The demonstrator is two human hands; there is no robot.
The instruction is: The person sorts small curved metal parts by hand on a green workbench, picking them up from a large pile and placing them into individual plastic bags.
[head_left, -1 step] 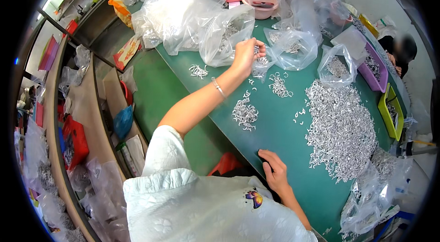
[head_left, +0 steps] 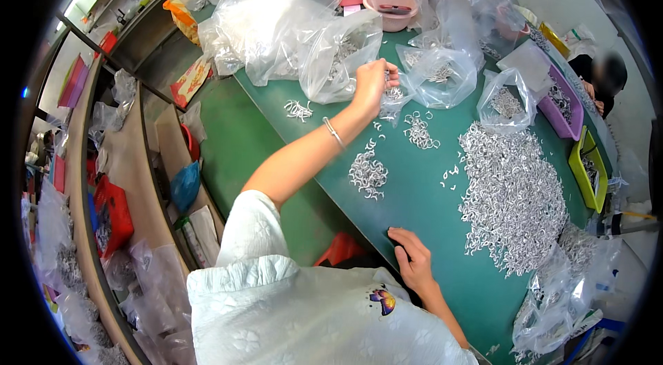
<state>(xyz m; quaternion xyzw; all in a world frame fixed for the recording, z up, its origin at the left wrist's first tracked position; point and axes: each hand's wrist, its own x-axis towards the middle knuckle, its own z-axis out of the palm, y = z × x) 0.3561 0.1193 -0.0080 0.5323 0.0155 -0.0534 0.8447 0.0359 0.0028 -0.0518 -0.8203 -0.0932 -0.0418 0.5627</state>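
Silver metal clips, small and curled, are lying all over the green tabletop (head_left: 428, 227). The biggest heap (head_left: 514, 192) is spreading across the right of the frame, and smaller clusters (head_left: 368, 175) are sitting centre frame.

- Left hand (head_left: 373, 85), upper centre: it is reaching far out with the fingers pinched closed on the mouth of a small clear bag (head_left: 395, 99) holding a few clips. A thin bracelet (head_left: 333, 133) is riding on the wrist.
- Right hand (head_left: 414, 258), lower centre: it is resting palm-down on the tabletop with the fingers loosely spread. It is holding nothing and sits well apart from the heap.
- Larger clear plastic bags (head_left: 338, 54) are crowding the top of the frame around a pink bowl (head_left: 392, 6). A purple tray (head_left: 563, 106) and a yellow-green tray (head_left: 587, 171) are lining the right edge. A co-worker (head_left: 608, 78) is sitting at upper right.

Risks, as I am judging them:
- The pinch is catching only thin film, so the bag could slip or tip and spill clips into the loose ring of clips (head_left: 418, 131) just beside it.
- The outstretched forearm is hanging over the centre cluster, so dropping the elbow could sweep it and mix the separate lots.
- Clips near the table's left edge (head_left: 298, 111) could slide off.

Against the earlier frame I am seeing no difference: hands, bags and piles are sitting in the same spots.
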